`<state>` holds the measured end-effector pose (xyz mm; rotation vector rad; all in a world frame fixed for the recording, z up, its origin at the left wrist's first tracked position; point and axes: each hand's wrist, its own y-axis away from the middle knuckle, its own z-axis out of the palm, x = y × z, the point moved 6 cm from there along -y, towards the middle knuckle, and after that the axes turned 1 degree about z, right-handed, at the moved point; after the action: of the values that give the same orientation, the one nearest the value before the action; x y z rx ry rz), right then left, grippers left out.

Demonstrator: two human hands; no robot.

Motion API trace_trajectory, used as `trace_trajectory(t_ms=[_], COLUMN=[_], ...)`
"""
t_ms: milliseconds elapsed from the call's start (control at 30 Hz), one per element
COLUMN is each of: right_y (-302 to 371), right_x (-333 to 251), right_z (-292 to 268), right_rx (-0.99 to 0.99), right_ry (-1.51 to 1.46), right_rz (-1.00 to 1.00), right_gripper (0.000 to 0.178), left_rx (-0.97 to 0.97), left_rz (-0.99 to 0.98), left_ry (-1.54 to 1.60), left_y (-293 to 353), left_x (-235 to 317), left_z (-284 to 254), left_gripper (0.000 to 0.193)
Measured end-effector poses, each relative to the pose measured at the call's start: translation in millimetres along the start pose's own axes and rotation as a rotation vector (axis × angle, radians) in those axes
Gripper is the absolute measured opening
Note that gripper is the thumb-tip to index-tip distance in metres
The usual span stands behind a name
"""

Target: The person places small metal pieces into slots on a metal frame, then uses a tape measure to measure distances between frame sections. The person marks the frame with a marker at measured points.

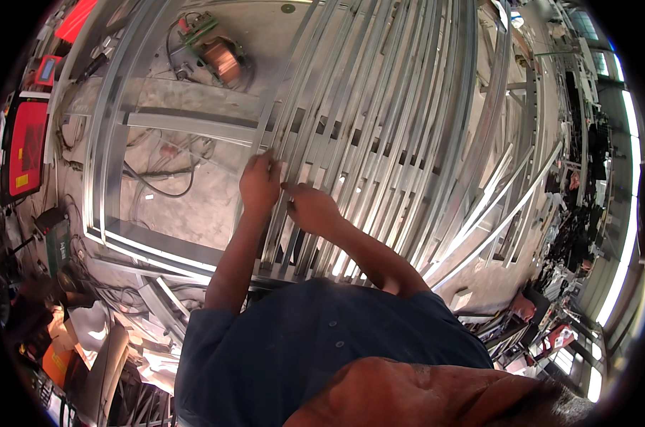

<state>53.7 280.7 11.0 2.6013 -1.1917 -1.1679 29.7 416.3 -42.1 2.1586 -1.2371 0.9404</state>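
Observation:
Long silver metal bars lie side by side, running away from me across a metal frame. At the leftmost bars is my left hand, its fingers bent and drawn together over the metal. My right hand comes in just beside it, slightly nearer to me. The right thumb and fingers are pinched together and point toward the left hand. Whatever small thing either hand may hold is hidden by the fingers. Both hands are close together but apart.
A green machine with a copper-coloured coil stands on the floor beyond the frame. A dark cable curves inside the frame's left opening. Loose bars slant at the right. A red machine stands at far left.

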Motion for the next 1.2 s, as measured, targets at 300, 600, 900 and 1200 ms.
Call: trace_trajectory(t_ms=[300, 600, 900, 1200], right_y=[-18, -70, -91, -87], right_x=[18, -12, 20, 2], right_z=[-1, -11, 78, 49], right_rx=[-0.149, 0.095, -0.135, -0.137], right_ry=[-1.658, 0.126, 0.375, 0.574], right_rz=[0.415, -0.264, -0.139, -0.304], right_gripper=[0.029, 0.028, 0.03, 0.029], left_rx=[-0.27, -0.053, -0.124, -0.105], left_rz=[0.232, -0.094, -0.095, 0.023], left_ry=[0.216, 0.082, -0.12, -0.228], left_y=[67, 43, -9, -68], left_x=[40, -31, -55, -24], left_z=[-50, -76, -54, -17], left_gripper=[0.041, 0.028, 0.031, 0.031])
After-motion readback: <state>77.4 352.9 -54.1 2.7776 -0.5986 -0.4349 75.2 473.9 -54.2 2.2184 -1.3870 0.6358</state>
